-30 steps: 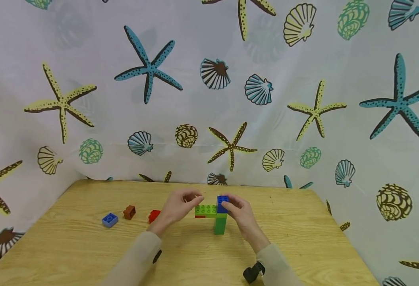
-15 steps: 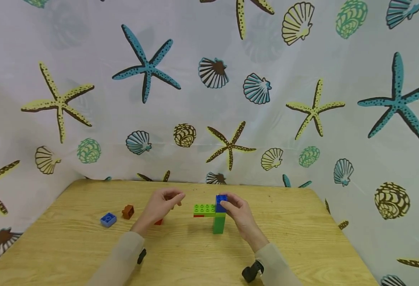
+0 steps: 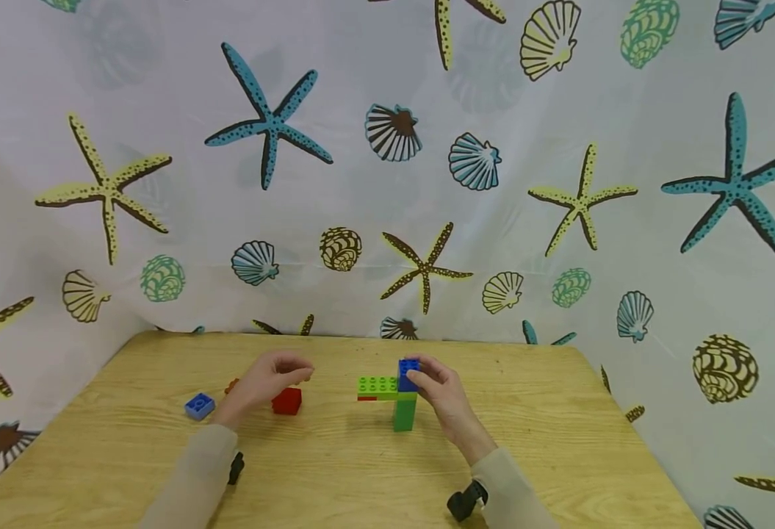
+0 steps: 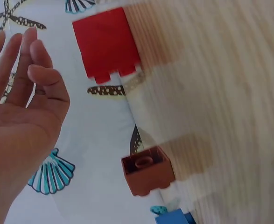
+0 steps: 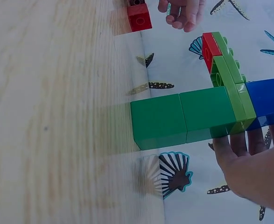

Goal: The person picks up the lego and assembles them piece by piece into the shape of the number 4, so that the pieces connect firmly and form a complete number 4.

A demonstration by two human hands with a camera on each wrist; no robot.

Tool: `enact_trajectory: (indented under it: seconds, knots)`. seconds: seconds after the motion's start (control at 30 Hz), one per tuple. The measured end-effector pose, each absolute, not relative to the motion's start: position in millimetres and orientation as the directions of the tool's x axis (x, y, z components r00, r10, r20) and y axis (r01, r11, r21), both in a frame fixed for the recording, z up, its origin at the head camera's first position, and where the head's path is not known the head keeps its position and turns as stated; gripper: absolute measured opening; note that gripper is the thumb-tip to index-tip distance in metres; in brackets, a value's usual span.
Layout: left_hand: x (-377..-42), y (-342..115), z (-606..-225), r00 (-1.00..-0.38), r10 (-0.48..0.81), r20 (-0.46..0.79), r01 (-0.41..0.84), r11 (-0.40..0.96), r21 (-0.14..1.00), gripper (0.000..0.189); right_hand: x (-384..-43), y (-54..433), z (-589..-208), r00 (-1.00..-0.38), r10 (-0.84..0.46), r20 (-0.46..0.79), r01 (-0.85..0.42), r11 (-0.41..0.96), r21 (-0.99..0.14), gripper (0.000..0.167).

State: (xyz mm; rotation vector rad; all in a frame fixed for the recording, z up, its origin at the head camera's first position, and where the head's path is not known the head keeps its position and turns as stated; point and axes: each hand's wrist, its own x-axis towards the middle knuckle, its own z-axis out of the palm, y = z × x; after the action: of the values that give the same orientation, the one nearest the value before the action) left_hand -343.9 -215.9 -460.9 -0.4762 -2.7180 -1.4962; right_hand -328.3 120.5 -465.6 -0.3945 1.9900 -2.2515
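Beyond the fingers of both hands: white cloth (image 3: pixel 334 198) printed with starfish and shells, standing as a backdrop. Beneath them: wood-grain table (image 3: pixel 334 470). Pale sleeves (image 3: pixel 516 488) behind both hands, a black device (image 3: pixel 466 501) near the right wrist.

Right hand (image 3: pixel 447 388): fingers clamped on the upper blue brick (image 3: pixel 403 383), thumb on the near face, others around the far side. Left hand (image 3: pixel 264 378): fingers loosely bent, nothing held, raised near the loose bricks, well apart from the assembly.

Assembly, largest part first. Green column (image 3: pixel 403 415): two bricks, one atop the other, upright on the table below the right fingers. Lime-green brick (image 3: pixel 377 388): on the column, long side reaching from the right fingers toward the left ones, studs up. Upper blue brick: on the lime-green brick's right end, over the column. Small red piece (image 5: pixel 210 50): under the lime-green brick's free end.

Loose on the table: red brick (image 3: pixel 287 401), on its side, just nearer the wearer than the left fingers; brown brick (image 4: pixel 149 173), on its side, left of those fingers, partly hidden by the wrist in the head view; lower blue brick (image 3: pixel 200 406), farther left again.
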Motion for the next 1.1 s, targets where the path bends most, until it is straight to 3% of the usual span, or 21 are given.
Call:
enact_trajectory:
  seconds: [0.3,0.53,1.1]
  knots:
    - [-349,-233,-468,-0.940,0.329,0.090,0.275,0.577,0.769,0.029,-327,122,-464,-0.963,-0.245,0.108,-0.075,-0.141,-0.987,0.045]
    - [-351,-239,-477,-0.938,0.348,-0.012,0.207,0.585,0.784,0.035,-329,121,-466,-0.963,-0.251,0.103,-0.066,-0.150,-0.987,0.045]
    - [-351,-237,-479,-0.922,0.376,-0.093,0.157,0.582,0.798,0.048,-329,121,-465,-0.961,-0.259,0.100,-0.062,-0.153,-0.986,0.043]
